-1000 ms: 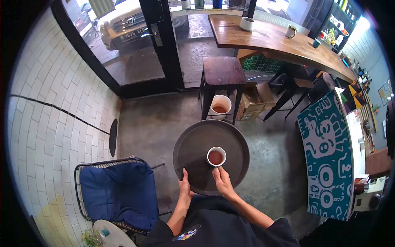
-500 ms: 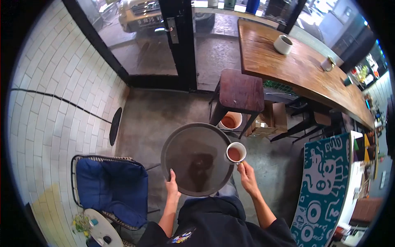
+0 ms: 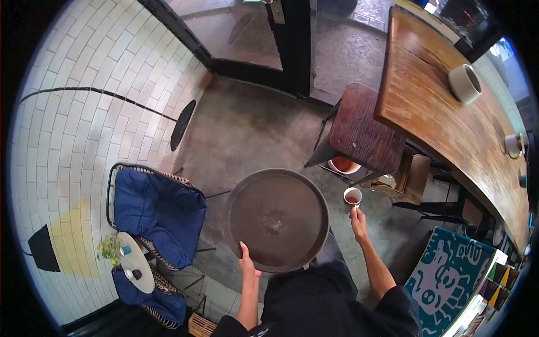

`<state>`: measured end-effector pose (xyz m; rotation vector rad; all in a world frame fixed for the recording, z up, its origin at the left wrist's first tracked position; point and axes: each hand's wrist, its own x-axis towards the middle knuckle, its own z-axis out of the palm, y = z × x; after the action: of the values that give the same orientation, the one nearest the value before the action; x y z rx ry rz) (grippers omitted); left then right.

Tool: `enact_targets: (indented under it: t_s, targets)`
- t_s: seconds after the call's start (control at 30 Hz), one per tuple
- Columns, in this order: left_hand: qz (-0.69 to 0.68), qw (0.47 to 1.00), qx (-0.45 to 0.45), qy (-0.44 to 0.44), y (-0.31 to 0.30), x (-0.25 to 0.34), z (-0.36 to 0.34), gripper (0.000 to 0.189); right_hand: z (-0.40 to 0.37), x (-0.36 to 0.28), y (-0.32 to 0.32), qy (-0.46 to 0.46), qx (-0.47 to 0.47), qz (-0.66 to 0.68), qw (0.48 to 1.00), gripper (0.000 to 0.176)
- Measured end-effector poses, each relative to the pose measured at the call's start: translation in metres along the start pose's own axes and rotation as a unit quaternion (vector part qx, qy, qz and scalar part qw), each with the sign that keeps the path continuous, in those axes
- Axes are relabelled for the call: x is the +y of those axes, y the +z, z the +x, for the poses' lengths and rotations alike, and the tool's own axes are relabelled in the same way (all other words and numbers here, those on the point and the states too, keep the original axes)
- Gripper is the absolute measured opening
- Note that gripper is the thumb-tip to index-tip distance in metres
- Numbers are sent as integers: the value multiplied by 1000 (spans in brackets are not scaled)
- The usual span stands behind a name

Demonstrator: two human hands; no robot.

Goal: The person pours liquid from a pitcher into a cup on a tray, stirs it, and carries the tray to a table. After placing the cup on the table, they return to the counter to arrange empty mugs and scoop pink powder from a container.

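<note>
A large round brown tray is held level in front of the body, with nothing standing on it. My left hand is closed on its lower left rim, thumb on top. To the right of the tray, my right hand grips a white cup by its handle side. Reddish-brown liquid shows inside the cup. A gap of floor separates the cup from the tray.
A dark wooden stool stands ahead, a white bucket and cardboard box beneath or beside it. The long wooden table is at right, blue-cushioned chair and small round table at left.
The cup in my right hand has moved right, away from the tray's rim. My view has shifted, with the stool and table now farther right and the chairs on the left more visible.
</note>
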<state>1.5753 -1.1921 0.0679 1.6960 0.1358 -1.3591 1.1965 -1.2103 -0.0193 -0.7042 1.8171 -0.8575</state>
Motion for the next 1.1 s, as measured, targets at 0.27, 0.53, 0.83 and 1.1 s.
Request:
enact_targets:
  t_s: [0.27,0.53,0.83,1.1]
  targets:
    - [-67,990,-22,-123,5,-75,-4,65,100,76,1,135,-24,197,971,31]
    - [-33,992,15,-120,25,-122,4,65,208,142,-8,91,1,170,981,30]
    - [14,988,55,-146,34,-150,14,69,299,144,-19,146,105,-35,983,37]
    - [-3,983,61,-171,27,-170,16,65,352,163,-31,122,278,-319,898,54]
